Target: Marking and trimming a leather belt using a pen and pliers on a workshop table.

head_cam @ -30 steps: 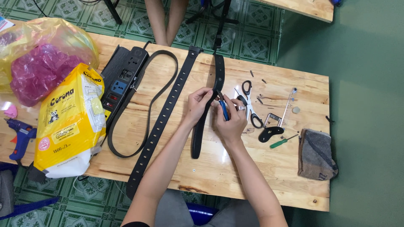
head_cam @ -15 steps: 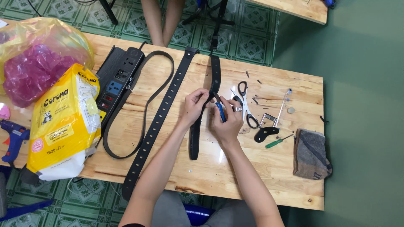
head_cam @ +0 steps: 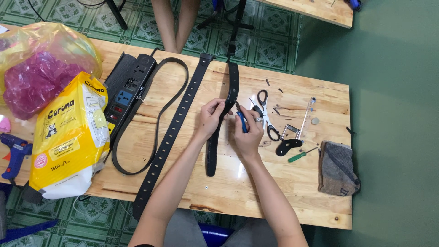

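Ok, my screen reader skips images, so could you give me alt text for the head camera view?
Seen from above, a left hand pinches a black strap on a wooden table while the right hand holds a blue-handled tool to it. Scissors and a green screwdriver lie to the right.

This is a small craft workshop, likely for leather or strap work. A pale wooden surface (head_cam: 256, 183) stands on a green patterned tile floor (head_cam: 270, 45). Black punched straps (head_cam: 171, 137) lie across it at 12 o'clock, with scissors (head_cam: 265, 114), a green-handled screwdriver (head_cam: 302, 155) and metal buckle parts (head_cam: 290, 132) at 3 o'clock. A black power strip (head_cam: 128, 91) and blue glue gun (head_cam: 16, 155) sit at 9 o'clock.
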